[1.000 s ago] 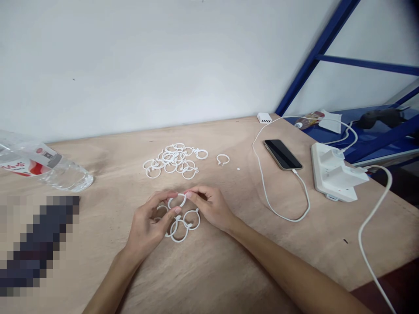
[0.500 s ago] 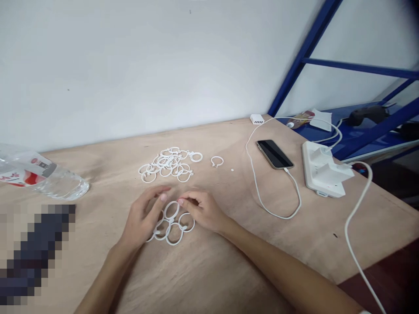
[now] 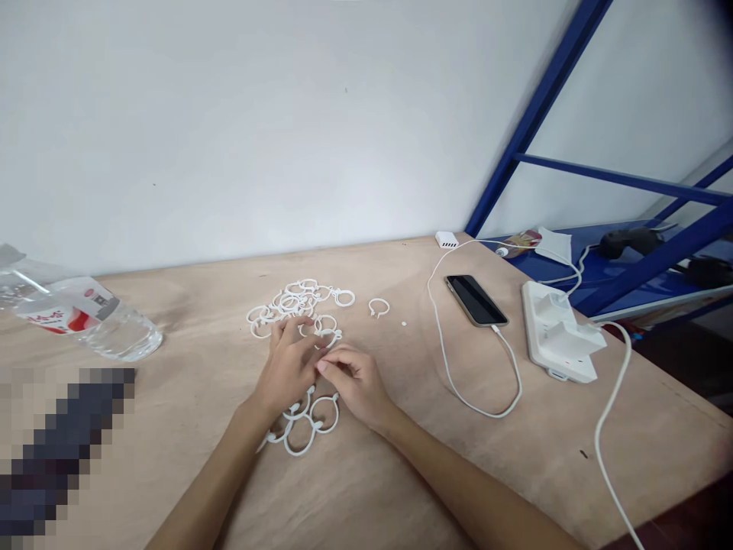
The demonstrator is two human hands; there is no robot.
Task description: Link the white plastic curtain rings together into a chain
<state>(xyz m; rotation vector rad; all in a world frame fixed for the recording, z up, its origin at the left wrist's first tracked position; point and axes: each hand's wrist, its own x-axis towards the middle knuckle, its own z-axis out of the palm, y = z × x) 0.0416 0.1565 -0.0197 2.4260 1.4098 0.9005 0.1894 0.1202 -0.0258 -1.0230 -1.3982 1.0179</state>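
White plastic curtain rings lie in a loose pile (image 3: 296, 299) on the wooden table. My left hand (image 3: 289, 363) reaches over the pile's near edge, fingers stretched forward and apart, its thumb hidden. Beside it my right hand (image 3: 358, 382) is closed, thumb and index finger pinched close to my left fingertips. What lies in that pinch is too small or covered to make out. Several linked rings (image 3: 300, 435) form a cluster on the table below both hands, partly covered by my left wrist. A single ring (image 3: 379, 308) sits apart, right of the pile.
A phone (image 3: 477, 300) is plugged into a white cable on the right. Beyond it are a power strip (image 3: 555, 328) with adapters and a small white charger block (image 3: 447, 240). A water bottle (image 3: 92, 313) lies on the left. Blue metal framing (image 3: 532, 99) stands behind the table.
My left hand has moved forward and right, onto the pile's near edge. My right hand stays pinched. The upper ring of the cluster is now largely hidden, and the view has tilted slightly up.
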